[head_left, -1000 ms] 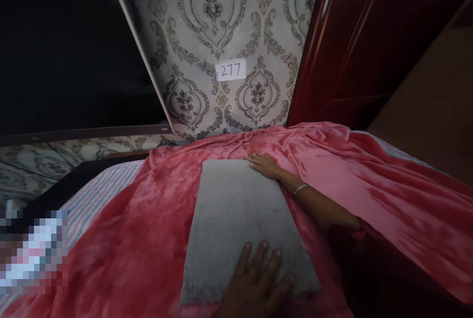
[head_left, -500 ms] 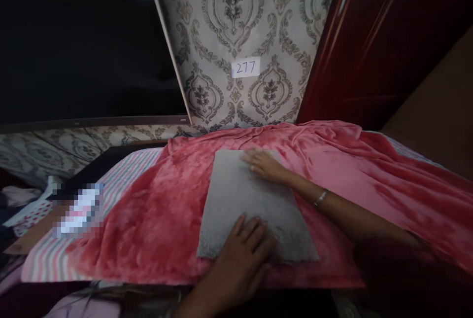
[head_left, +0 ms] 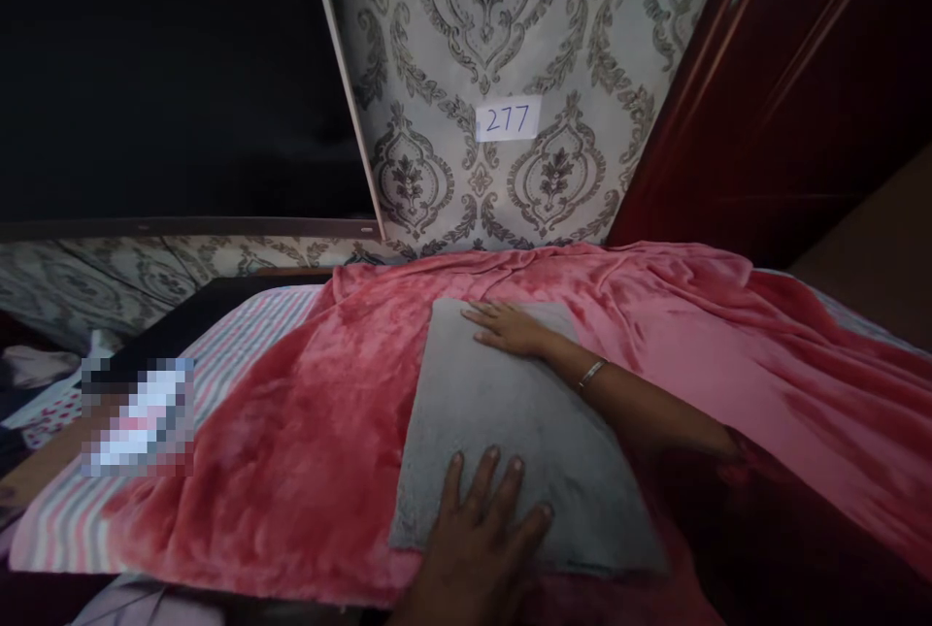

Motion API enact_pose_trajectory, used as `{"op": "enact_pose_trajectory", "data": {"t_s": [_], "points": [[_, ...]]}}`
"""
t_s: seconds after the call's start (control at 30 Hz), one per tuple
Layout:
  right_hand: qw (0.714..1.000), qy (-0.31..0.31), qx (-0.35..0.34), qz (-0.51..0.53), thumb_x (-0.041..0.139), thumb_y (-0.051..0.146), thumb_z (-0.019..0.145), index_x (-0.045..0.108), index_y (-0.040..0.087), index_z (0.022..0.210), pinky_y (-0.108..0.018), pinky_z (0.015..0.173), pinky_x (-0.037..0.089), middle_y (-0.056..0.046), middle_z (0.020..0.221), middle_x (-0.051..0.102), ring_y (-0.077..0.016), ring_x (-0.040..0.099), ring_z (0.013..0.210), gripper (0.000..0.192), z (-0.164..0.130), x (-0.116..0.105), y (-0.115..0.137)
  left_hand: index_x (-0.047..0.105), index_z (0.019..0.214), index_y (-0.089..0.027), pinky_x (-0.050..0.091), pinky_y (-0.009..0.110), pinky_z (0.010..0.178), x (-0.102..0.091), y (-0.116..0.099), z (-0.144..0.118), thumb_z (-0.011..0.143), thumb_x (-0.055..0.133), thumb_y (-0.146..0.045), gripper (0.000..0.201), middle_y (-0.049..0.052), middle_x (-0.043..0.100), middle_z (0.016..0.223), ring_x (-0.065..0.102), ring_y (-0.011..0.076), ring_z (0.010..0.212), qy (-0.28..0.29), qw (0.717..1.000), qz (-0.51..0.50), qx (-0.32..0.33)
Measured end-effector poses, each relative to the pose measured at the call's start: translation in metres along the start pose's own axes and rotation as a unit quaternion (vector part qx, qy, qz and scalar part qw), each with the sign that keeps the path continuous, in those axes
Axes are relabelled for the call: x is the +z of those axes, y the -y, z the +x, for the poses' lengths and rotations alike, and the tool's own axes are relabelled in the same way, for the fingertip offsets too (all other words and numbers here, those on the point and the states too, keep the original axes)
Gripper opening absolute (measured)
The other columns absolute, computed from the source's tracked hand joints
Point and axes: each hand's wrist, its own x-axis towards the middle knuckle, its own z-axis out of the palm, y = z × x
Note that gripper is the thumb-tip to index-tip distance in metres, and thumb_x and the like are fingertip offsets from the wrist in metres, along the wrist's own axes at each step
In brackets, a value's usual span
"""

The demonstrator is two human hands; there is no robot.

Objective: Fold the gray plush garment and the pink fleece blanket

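Observation:
A flat grey cloth [head_left: 502, 403], perhaps a folded towel, lies on a red plush blanket [head_left: 313, 432]. My left hand [head_left: 484, 529] rests palm down on its near part, fingers spread, thumb to the right. Across the far edge of the cloth, my right hand [head_left: 506, 327] lies flat with its fingers pointing left; a silver bracelet [head_left: 592, 374] is on that wrist. Neither hand grips anything. My right forearm covers part of the cloth's right side.
Under the blanket shows a striped cloth [head_left: 240, 354] on the left. A large dark screen [head_left: 175, 73] stands behind at left, a patterned wall with a "277" paper [head_left: 508, 118] in the middle, and a dark red glossy panel [head_left: 764, 121] at right. A blurred-out patch [head_left: 142, 417] covers something at left.
The fingers of my left hand have spread wider on the cloth. My right hand has shifted a little left along the cloth's far edge. The camera view has moved slightly.

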Motion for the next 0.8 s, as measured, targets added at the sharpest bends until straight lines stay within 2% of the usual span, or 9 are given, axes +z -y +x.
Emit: {"op": "enact_pose_trajectory", "data": {"t_s": [0.1, 0.23, 0.33, 0.43, 0.57, 0.63, 0.67, 0.73, 0.8], "points": [[0.998, 0.0, 0.061, 0.002, 0.03, 0.06, 0.103, 0.024, 0.03, 0.163, -0.059, 0.121, 0.024, -0.005, 0.169, 0.019, -0.0352, 0.017, 0.154, 0.067, 0.019, 0.001, -0.014, 0.053, 0.144, -0.037, -0.006, 0.062, 0.123, 0.005, 0.002, 0.001, 0.087, 0.063, -0.056, 0.061, 0.008, 0.047, 0.156, 0.024, 0.035, 0.153, -0.033, 0.999, 0.008, 0.005], [0.997, -0.017, 0.074, -0.01, 0.027, 0.061, 0.102, 0.026, 0.032, 0.162, -0.061, 0.12, 0.023, -0.004, 0.168, 0.02, -0.0342, 0.016, 0.155, 0.066, 0.023, 0.008, -0.016, 0.053, 0.144, -0.035, -0.007, 0.062, 0.123, 0.008, 0.002, 0.0, 0.087, 0.063, -0.055, 0.062, 0.009, 0.046, 0.157, 0.024, 0.0353, 0.153, -0.043, 0.999, 0.006, 0.003], [0.996, -0.022, 0.079, -0.022, 0.026, 0.059, 0.103, 0.025, 0.031, 0.162, -0.06, 0.12, 0.023, -0.004, 0.169, 0.018, -0.0329, 0.016, 0.155, 0.066, 0.019, 0.009, -0.013, 0.045, 0.151, -0.036, -0.005, 0.062, 0.124, 0.005, -0.001, -0.002, 0.089, 0.061, -0.055, 0.067, 0.008, 0.036, 0.163, 0.024, 0.0345, 0.153, -0.017, 1.0, -0.013, -0.006], [0.993, -0.033, 0.103, -0.045, 0.029, 0.055, 0.103, 0.025, 0.031, 0.162, -0.06, 0.121, 0.02, -0.005, 0.169, 0.018, -0.0317, 0.015, 0.155, 0.064, 0.017, 0.002, -0.005, 0.037, 0.155, -0.038, 0.01, 0.065, 0.124, -0.005, -0.005, -0.003, 0.092, 0.059, -0.051, 0.068, 0.005, 0.028, 0.167, 0.024, 0.0338, 0.154, 0.028, 0.998, -0.051, -0.029], [0.987, -0.043, 0.139, -0.063, 0.034, 0.046, 0.103, 0.027, 0.023, 0.162, -0.068, 0.117, 0.021, -0.014, 0.167, 0.021, -0.0363, 0.017, 0.154, 0.064, 0.012, -0.008, 0.021, 0.038, 0.155, -0.034, 0.024, 0.064, 0.122, -0.034, 0.003, -0.003, 0.096, 0.056, -0.046, 0.063, 0.004, 0.032, 0.166, 0.026, 0.0313, 0.154, 0.075, 0.991, -0.106, -0.029], [0.992, -0.049, 0.101, -0.063, 0.034, 0.042, 0.103, 0.03, 0.023, 0.161, -0.066, 0.118, 0.022, -0.014, 0.167, 0.02, -0.0352, 0.017, 0.155, 0.061, 0.001, -0.006, 0.046, 0.041, 0.153, -0.03, 0.024, 0.062, 0.123, -0.048, 0.013, -0.007, 0.096, 0.056, -0.042, 0.06, 0.005, 0.04, 0.162, 0.03, 0.0293, 0.152, 0.079, 0.99, -0.118, -0.027], [0.996, -0.048, 0.053, -0.057, 0.034, 0.041, 0.104, 0.033, 0.025, 0.16, -0.063, 0.119, 0.021, -0.012, 0.168, 0.02, -0.0333, 0.017, 0.155, 0.059, -0.006, -0.002, 0.061, 0.043, 0.152, -0.029, 0.024, 0.062, 0.123, -0.052, 0.018, -0.011, 0.095, 0.057, -0.04, 0.06, 0.005, 0.044, 0.159, 0.032, 0.0289, 0.151, 0.074, 0.99, -0.115, -0.034], [0.995, -0.027, -0.09, -0.034, 0.035, 0.043, 0.105, 0.038, 0.031, 0.158, -0.06, 0.121, 0.017, -0.007, 0.167, 0.025, -0.0294, 0.016, 0.155, 0.054, -0.024, 0.01, 0.091, 0.044, 0.151, -0.028, 0.027, 0.063, 0.122, -0.052, 0.025, -0.02, 0.093, 0.06, -0.035, 0.061, 0.007, 0.049, 0.156, 0.036, 0.03, 0.149, 0.056, 0.992, -0.094, -0.056], [0.976, 0.014, -0.216, 0.002, 0.034, 0.047, 0.106, 0.04, 0.034, 0.156, -0.058, 0.123, 0.013, -0.004, 0.166, 0.03, -0.0263, 0.017, 0.155, 0.053, -0.039, 0.023, 0.115, 0.044, 0.151, -0.028, 0.03, 0.064, 0.12, -0.043, 0.026, -0.031, 0.09, 0.064, -0.031, 0.065, 0.008, 0.047, 0.157, 0.035, 0.0318, 0.149, 0.036, 0.994, -0.059, -0.08]]}}
